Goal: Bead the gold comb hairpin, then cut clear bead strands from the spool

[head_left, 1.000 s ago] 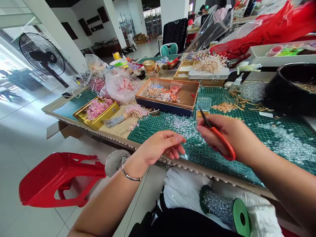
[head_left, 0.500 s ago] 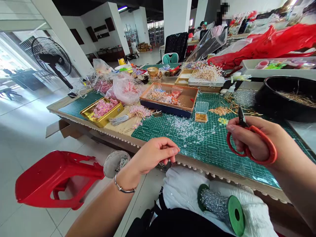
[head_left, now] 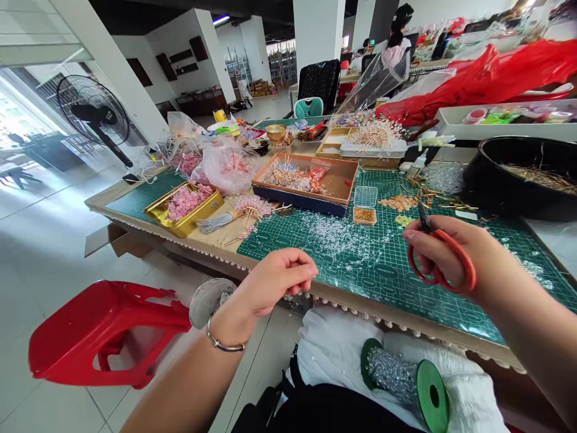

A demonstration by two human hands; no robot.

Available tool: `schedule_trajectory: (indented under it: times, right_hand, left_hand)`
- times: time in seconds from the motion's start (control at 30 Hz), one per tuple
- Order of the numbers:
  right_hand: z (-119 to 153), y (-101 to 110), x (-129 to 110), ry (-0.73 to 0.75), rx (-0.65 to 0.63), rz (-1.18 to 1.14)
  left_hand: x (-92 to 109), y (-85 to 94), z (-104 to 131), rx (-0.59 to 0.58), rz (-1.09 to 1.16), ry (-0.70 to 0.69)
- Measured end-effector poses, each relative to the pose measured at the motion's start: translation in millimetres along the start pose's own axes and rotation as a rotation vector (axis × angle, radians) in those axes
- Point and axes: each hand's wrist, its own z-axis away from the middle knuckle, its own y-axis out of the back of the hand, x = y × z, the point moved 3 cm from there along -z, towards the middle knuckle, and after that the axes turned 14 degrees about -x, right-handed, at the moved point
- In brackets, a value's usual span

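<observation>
My right hand [head_left: 444, 255] is closed round the red handles of a pair of scissors [head_left: 469, 273], whose dark blades point up and away from me. Over the table's front edge, my left hand [head_left: 283, 276] has thumb and fingers pinched together; what they hold, if anything, is too small to make out. Beyond it, many small clear beads [head_left: 336, 234] lie scattered on the green cutting mat [head_left: 387, 300]. On my lap, over white cloth [head_left: 333, 337], lies a green-ended spool [head_left: 401, 373] wound with a silvery beaded strand.
Behind the beads stand a shallow box [head_left: 333, 207] of stems and a small clear case [head_left: 364, 215] of gold beads. A gold tin [head_left: 189, 225] holds pink flowers. A black basin [head_left: 491, 192] is at right. A red stool [head_left: 76, 325] and a bin [head_left: 207, 307] stand at left.
My right hand has moved slightly left with the scissors, which have turned a little. My left hand has shifted slightly left, still pinched.
</observation>
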Motion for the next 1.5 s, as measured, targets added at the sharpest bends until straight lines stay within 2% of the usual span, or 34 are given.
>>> schedule_trajectory:
  times: [0.1,0.23,0.3,0.4,0.5,0.73,1.03,1.17,1.33,1.5]
  right_hand:
    - [4,-9,-11,0.027,-0.032,-0.015]
    - [21,-25,-40,0.157,-0.028,0.007]
    - [24,-39,-54,0.215,-0.153,0.075]
    - [19,-61,-65,0.203,-0.408,0.217]
    - [4,-72,-64,0.155,-0.496,0.245]
    - [-26,-76,-54,0.135,-0.496,0.116]
    - [-48,-79,-45,0.151,-0.444,0.243]
    - [-66,-80,-36,0.170,-0.403,0.243]
    - [-79,-75,-28,0.176,-0.354,0.205]
    - [-62,-64,-45,0.266,-0.315,0.013]
  left_hand:
    - [3,1.9,-8,0.088,0.123,-0.084]
    - [11,5.3,-23,0.200,0.186,-0.173]
    - [15,5.6,-30,0.221,0.198,-0.206]
    - [20,4.2,-40,0.232,0.200,-0.227]
    - [20,1.9,-46,0.225,0.168,-0.212]
    - [11,4.1,-56,0.258,0.037,-0.181]
    - [6,15.5,-76,0.243,-0.068,-0.127]
    - [2,23.3,-86,0.223,0.002,-0.114]
    - [-2,29.1,-89,0.144,0.135,-0.097]
    - [-1,18.6,-80,-0.022,0.198,-0.051]
